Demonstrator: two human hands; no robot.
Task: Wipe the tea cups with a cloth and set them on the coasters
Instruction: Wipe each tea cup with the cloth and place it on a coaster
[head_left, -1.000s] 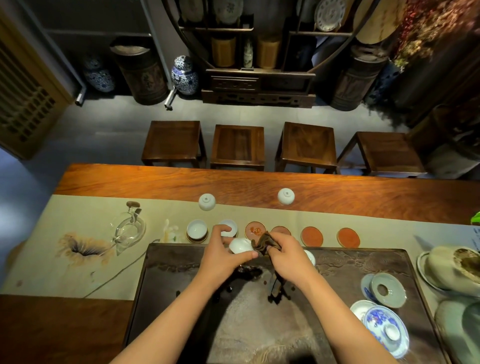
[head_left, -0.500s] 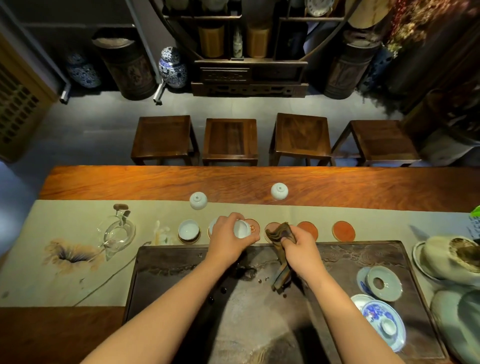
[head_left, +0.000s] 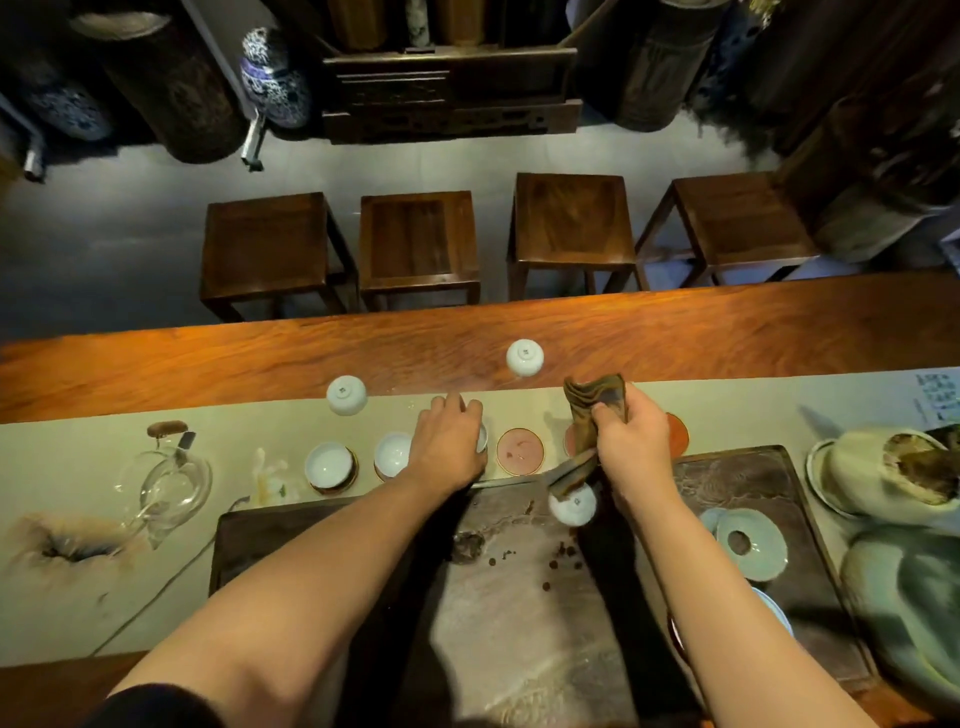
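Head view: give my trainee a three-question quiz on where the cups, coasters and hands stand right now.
1. True or false: the right hand holds the cloth.
2. How many cups sit upright on coasters left of the left hand? A one, B two, C four.
3. Fill in: the cup on the dark tray near the right hand stands ____ side up.

Key: 1 true. 2 B: the first cup and second cup. 3 bottom; the upturned cup shows its base.

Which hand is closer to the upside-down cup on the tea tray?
Right. The right hand, gripping the cloth, is just above the upside-down cup; the left hand is farther left.
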